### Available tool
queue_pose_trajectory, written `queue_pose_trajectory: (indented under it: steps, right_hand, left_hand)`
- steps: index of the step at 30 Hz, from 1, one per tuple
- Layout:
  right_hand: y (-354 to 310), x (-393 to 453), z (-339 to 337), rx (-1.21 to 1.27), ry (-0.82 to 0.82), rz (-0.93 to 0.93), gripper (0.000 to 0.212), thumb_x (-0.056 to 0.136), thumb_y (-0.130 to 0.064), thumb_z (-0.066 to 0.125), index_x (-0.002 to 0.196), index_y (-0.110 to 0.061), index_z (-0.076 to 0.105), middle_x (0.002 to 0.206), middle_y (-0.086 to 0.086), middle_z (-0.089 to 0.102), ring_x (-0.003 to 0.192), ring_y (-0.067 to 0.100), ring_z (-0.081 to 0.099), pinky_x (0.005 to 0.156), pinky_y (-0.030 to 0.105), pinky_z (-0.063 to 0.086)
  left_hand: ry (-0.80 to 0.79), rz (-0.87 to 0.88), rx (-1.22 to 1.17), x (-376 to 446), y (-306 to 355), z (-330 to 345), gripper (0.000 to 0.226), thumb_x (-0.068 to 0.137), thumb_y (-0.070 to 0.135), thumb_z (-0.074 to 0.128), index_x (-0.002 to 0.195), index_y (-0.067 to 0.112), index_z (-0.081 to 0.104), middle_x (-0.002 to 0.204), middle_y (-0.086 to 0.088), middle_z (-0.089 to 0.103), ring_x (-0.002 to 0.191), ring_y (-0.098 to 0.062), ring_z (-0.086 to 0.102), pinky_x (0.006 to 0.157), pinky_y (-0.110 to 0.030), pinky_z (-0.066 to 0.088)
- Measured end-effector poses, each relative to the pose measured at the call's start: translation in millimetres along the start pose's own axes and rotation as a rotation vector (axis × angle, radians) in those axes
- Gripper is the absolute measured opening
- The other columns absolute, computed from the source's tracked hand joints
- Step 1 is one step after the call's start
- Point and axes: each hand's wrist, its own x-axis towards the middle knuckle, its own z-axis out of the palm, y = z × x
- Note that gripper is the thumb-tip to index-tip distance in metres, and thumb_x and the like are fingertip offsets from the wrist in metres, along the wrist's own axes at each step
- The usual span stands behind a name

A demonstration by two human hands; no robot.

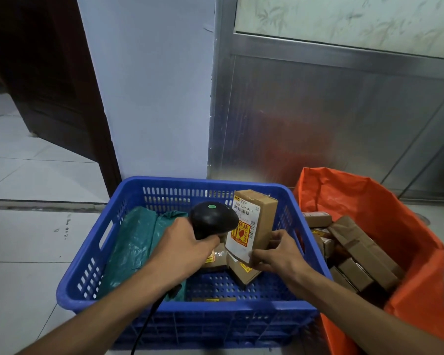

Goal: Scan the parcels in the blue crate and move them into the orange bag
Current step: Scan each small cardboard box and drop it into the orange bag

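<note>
Both forearms were closest to the lens, reaching down over the near rim of the blue crate (149, 311). Left hand (182, 248) had its fingers wrapped round the grip of the black scanner (212, 219), head pointed right at the label. Right hand (280, 254) was pinching the bottom corner of a cardboard parcel (260, 221), thumb on the label face, holding it upright above the crate floor. So I'd call this the scan step, mid-way through the job. Next move looked like a swing right over the crate wall into the orange bag (408, 226), which sat just beside the crate and already held a heap of brown boxes (362, 254). Room was fine up top, but the bag's mouth sagged at the near side. Still in the crate: a green poly mailer (133, 242) and a couple of small boxes (242, 271) under my hands.
</note>
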Motion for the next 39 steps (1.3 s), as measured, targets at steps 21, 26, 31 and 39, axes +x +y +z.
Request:
queue_pose_trajectory:
  steps: [21,26,31,39]
  right_hand:
    - [-16.1,16.9,-20.6,0.294,-0.012,0.104,0.031,0.086,0.007,0.068,0.114,0.002,0.058,0.114,0.027,0.069,0.102,0.033,0.071,0.070,0.041,0.063]
    - [-26.9,33.4,-51.5,0.482,0.073,0.101,0.040,0.087,0.004,0.066,0.126,0.002,0.057,0.117,0.022,0.069,0.108,0.034,0.066,0.068,0.041,0.064]
    - [-33.9,46.7,-88.0,0.563,0.200,0.103,0.051,0.085,-0.004,0.069,0.134,-0.007,0.055,0.111,0.019,0.063,0.096,0.028,0.064,0.065,0.040,0.064]
    - [-31.1,55.4,-148.0,0.648,0.430,0.097,0.046,0.089,-0.016,0.069,0.132,-0.014,0.050,0.108,0.015,0.060,0.088,0.026,0.062,0.069,0.039,0.061]
  left_hand:
    - [0.011,-0.001,-0.100,-2.2,2.8,-2.2,0.015,0.083,0.024,0.075,0.069,0.027,0.074,0.066,-0.009,0.072,0.059,-0.022,0.063,0.070,-0.050,0.058]
    - [0.022,-0.020,-0.072,0.2,0.8,0.4,0.013,0.086,0.014,0.074,0.073,0.018,0.073,0.064,-0.010,0.072,0.054,-0.020,0.063,0.069,-0.051,0.058]
    - [0.011,-0.032,-0.065,0.6,1.6,4.1,0.011,0.086,0.012,0.074,0.076,0.015,0.072,0.064,-0.013,0.072,0.053,-0.020,0.063,0.067,-0.046,0.056]
    - [-0.002,-0.057,-0.043,2.6,2.9,14.2,0.019,0.088,0.010,0.073,0.070,0.010,0.067,0.041,-0.002,0.059,0.043,-0.017,0.055,0.058,-0.031,0.048]
